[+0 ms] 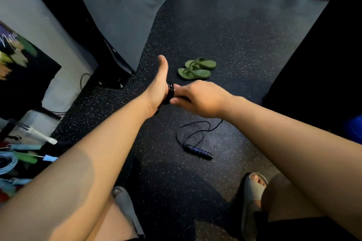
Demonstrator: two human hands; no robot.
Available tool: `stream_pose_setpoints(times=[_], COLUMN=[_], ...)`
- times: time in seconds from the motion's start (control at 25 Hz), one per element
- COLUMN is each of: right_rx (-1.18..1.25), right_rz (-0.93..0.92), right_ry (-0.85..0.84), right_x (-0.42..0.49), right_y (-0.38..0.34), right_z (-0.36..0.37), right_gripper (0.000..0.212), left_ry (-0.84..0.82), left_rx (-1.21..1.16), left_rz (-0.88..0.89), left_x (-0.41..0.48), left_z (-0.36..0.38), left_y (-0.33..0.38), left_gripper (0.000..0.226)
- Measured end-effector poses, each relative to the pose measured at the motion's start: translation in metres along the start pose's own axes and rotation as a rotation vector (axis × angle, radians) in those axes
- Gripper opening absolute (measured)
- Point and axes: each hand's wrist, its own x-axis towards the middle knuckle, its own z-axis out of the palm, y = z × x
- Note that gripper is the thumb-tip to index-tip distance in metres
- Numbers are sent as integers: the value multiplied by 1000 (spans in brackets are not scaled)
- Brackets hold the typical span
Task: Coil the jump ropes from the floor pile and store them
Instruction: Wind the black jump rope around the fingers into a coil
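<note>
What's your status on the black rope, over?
Left hand wrapped in black rope coils; right hand feeding cord. Handle on floor. Nothing in the way.

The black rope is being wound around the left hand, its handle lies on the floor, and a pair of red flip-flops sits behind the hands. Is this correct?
Not quite: the flip-flops are green, as the head view shows. The black rope is indeed wound around the left hand, and its handle lies on the floor.
</note>
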Motion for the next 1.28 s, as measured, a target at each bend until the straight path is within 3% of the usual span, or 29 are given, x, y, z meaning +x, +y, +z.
stream_pose_setpoints(times=[0.2,0.4,0.68,0.88,1.04,1.12,1.28], right_rx=[163,332,486,526,375,266,124], right_rz=[-7,104,370,382,296,227,97], right_ry=[245,250,73,-118,-297,-295,-159], right_x=[1,-6,-9,-6,-4,0,5], right_y=[31,52,64,51,27,14,6], right_z=[-18,-6,21,28,29,28,21], right_gripper=[34,31,33,30,31,32,28], left_ry=[-308,-418,-293,-142,-16,125,232], left_rx=[24,-151,-613,-741,-847,-684,246], left_rz=[-30,-21,117,218,337,318,188], left_x=[-12,-12,-15,-17,-9,-1,-2], left_z=[4,2,-4,-5,-6,-6,2], left_y=[7,13,16,15,12,7,1], left_gripper=[114,118,119,115,116,116,114])
